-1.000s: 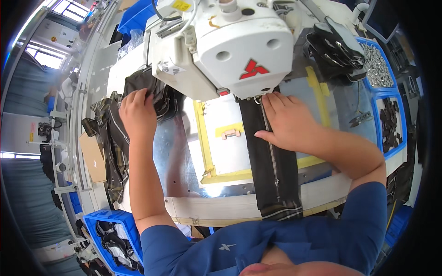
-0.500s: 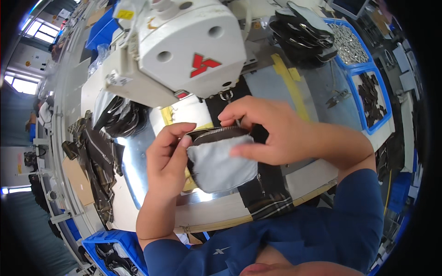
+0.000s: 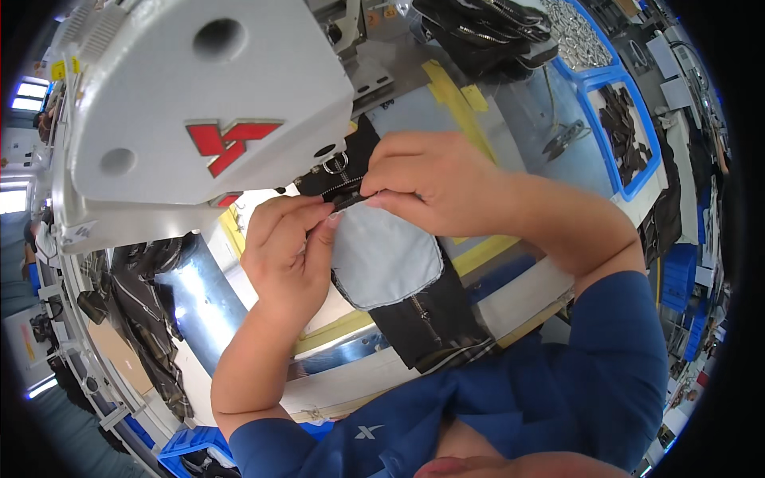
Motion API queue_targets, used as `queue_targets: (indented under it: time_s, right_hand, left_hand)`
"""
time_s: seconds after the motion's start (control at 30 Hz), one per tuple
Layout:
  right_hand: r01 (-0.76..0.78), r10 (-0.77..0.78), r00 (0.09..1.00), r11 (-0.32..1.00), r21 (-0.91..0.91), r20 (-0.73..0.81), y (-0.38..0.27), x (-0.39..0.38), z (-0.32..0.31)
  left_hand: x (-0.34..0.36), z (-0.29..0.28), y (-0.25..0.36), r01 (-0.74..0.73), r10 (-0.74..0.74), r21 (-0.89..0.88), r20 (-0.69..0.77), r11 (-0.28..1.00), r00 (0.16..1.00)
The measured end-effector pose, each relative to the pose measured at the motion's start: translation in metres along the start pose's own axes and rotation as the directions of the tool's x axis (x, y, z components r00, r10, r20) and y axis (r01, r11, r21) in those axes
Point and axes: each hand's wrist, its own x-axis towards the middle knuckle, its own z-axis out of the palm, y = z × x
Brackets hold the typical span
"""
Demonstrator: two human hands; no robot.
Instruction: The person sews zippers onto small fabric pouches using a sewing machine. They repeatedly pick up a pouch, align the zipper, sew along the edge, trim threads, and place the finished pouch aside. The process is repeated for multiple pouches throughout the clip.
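Note:
A small light-grey fabric pouch with a dark zip opening hangs between my hands, in front of the white sewing machine head. My left hand is closed, thumb and fingers pinching the left end of the zip edge. At the right end, my right hand pinches the same edge between thumb and fingers. Under the pouch runs a long black fabric strip with a zip and a plaid end. A metal ring sits on its far part, close to the machine.
Blue trays hold metal zip pulls and dark fabric pieces. Thread snips lie beside them. Dark zipped pouches are piled at the back. Dark zipped fabric pieces lie at the left, and a blue bin stands below.
The view has moved closer to the machine. My right hand has shifted from the pouch's front to its zip edge, and both hands are now closer together.

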Motion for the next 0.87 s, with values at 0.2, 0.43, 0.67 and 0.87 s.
queue_targets:
  time_s: [0.2,0.43,0.67,0.87]
  right_hand:
    - [0.076,-0.075,0.997,0.996,-0.049,0.019,0.003,-0.002,0.006]
    - [0.058,-0.056,0.998,0.997,-0.055,0.039,0.001,-0.003,0.009]
    - [-0.025,0.023,0.999,0.998,0.060,0.028,0.005,-0.002,0.011]
    - [-0.078,0.071,0.997,0.963,0.259,0.038,0.011,0.000,0.012]
  left_hand:
    - [-0.003,0.002,-0.001,0.086,-0.076,-0.138,0.076,0.987,0.994]
    - [-0.004,0.007,-0.002,0.343,-0.295,-0.390,0.180,0.854,0.938]
    - [0.001,0.006,-0.002,0.148,-0.121,-0.198,0.142,0.969,0.982]
    - [0.002,0.007,-0.002,0.080,-0.059,-0.146,0.141,0.986,0.988]
